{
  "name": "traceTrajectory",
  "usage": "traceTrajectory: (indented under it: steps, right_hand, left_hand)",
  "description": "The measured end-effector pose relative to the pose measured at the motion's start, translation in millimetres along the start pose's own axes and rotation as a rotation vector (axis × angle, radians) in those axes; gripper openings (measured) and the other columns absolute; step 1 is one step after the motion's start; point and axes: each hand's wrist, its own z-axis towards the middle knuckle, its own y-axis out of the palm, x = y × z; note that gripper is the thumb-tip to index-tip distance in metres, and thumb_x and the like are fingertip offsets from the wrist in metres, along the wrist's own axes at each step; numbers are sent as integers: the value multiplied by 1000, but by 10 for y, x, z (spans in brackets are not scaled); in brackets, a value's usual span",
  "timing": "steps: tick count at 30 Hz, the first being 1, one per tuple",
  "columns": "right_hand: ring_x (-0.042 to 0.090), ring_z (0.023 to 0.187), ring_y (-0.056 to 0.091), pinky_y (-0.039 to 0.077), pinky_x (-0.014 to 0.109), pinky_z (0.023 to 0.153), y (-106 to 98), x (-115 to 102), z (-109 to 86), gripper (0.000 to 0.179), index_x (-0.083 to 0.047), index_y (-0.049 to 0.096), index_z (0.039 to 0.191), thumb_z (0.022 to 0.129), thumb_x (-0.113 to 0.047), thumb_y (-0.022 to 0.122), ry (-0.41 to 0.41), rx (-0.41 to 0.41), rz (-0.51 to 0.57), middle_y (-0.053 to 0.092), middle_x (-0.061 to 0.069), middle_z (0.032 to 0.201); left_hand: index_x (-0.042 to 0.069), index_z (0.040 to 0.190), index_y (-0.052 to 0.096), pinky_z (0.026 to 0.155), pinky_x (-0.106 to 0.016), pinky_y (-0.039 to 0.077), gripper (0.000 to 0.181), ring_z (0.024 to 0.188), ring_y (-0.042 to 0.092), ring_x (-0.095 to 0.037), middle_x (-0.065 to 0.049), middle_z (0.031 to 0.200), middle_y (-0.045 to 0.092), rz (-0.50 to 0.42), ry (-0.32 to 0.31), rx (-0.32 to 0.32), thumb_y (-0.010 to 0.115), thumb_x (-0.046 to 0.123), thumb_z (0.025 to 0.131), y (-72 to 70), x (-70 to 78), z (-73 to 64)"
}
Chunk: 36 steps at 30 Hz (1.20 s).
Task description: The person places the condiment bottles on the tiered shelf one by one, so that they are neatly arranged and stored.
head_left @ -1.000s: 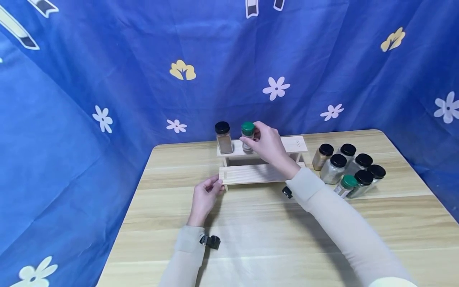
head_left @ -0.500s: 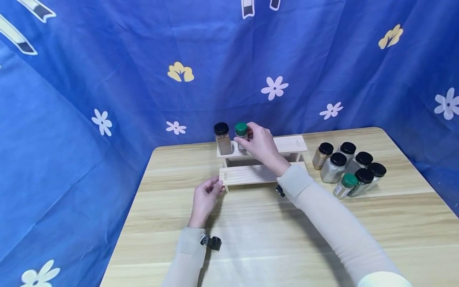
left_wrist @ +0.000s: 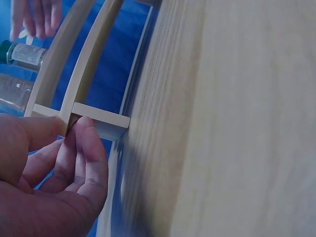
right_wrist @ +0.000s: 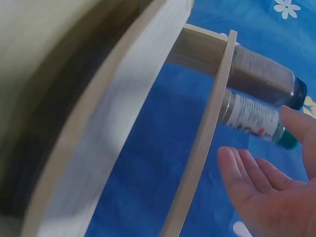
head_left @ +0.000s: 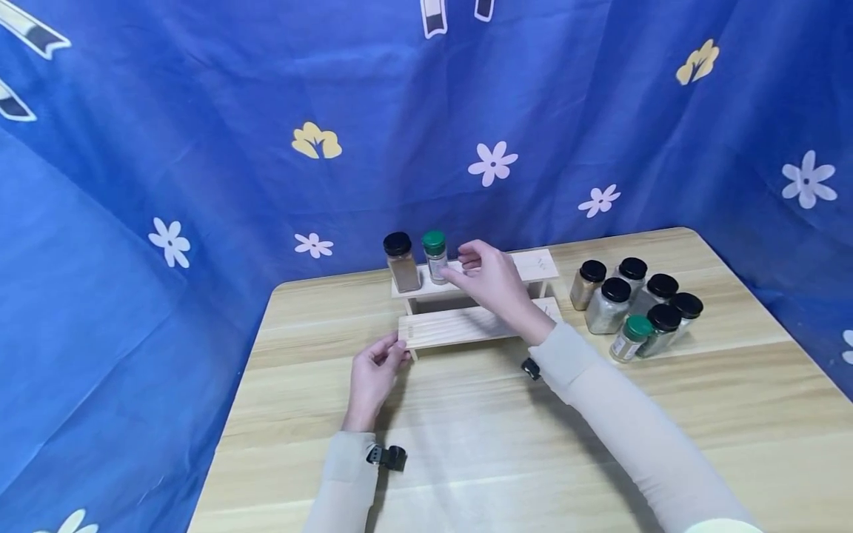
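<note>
A two-tier wooden rack (head_left: 460, 326) stands at the back of the table. On its upper tier, at the left end, a black-capped spice jar (head_left: 404, 270) with brown contents stands upright beside a smaller green-capped spice jar (head_left: 436, 259). Just right of the green-capped jar is my right hand (head_left: 496, 281), its fingers spread apart and off the jar; the right wrist view shows a gap between them and the label. My left hand (head_left: 375, 374) pinches the left end of the lower tier between thumb and fingers, seen closely in the left wrist view.
Several black-capped jars (head_left: 606, 307) and another green-capped jar (head_left: 630, 339) are grouped on the table (head_left: 466, 444), right of the rack. A blue patterned cloth (head_left: 400, 96) hangs behind the table and along its sides.
My right hand slid the green-capped jar leftward toward the black-capped jar, then let go and drew back to the right. My left hand keeps its grip on the rack. The head view shifted slightly.
</note>
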Motion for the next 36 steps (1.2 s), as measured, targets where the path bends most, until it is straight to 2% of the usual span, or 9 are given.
traceTrajectory:
  steps: [6,13,16,20,22,26,28,33,36]
  right_hand:
    - [26,107,77,68,37,97,-299,208,-245,58,-2,67,129,88,-38,87,7,11,1,77,15,119]
    - [35,107,77,68,41,95,-738,492,-565,59,2,66,132,89,-32,87,10,50,14,76,21,119]
    - [35,106,77,68,40,93,-927,598,-714,58,0,67,132,89,-35,86,14,83,-38,77,19,117]
    - [34,101,78,68,31,87,-1165,741,-906,51,-1,69,128,90,-31,86,-8,149,-97,78,20,114]
    - [28,98,80,67,23,84,-1279,802,-999,48,0,69,126,89,-25,87,-22,190,-99,78,21,112]
    - [3,94,77,63,10,85,-1522,909,-1173,46,2,68,126,87,-14,88,-19,250,-64,77,23,112]
    - [-8,94,72,61,6,85,-1645,979,-1251,47,1,69,127,86,-11,88,-8,276,-61,79,14,111]
    - [-15,99,68,56,1,90,-1928,1154,-1421,49,-1,68,130,85,-8,88,24,359,-80,73,-21,110]
    - [-14,104,67,54,0,95,-2066,1260,-1503,50,1,68,130,85,-7,88,48,437,-78,70,-23,114]
  left_hand:
    - [-5,135,65,86,-23,68,36,88,77,-14,-29,122,73,22,-7,-3,69,7,102,-4,10,11]
    - [-3,137,65,86,-23,68,38,88,78,-14,-28,119,74,25,-21,-10,70,10,102,-3,1,11]
    - [-3,136,66,85,-22,68,37,87,78,-12,-28,119,74,24,-27,-3,70,10,101,-8,-6,-2]
    - [-4,136,65,85,-22,68,37,85,76,-9,-30,122,73,7,-24,1,70,10,102,-4,-5,-12]
    - [-5,136,65,85,-22,68,37,85,76,-8,-30,123,72,0,-27,0,70,9,102,2,-3,-13]
    - [-4,136,65,85,-22,68,37,86,76,-8,-30,124,72,0,-28,-7,69,10,102,14,4,-7]
    - [-4,136,65,85,-21,68,37,86,77,-8,-30,124,72,3,-28,-10,69,11,102,16,2,0]
    - [-4,137,65,85,-20,68,38,85,76,-8,-30,125,72,1,-31,-13,69,11,102,3,0,7]
    - [-4,137,65,85,-19,68,38,86,77,-8,-30,125,72,5,-26,-16,70,11,102,2,4,9]
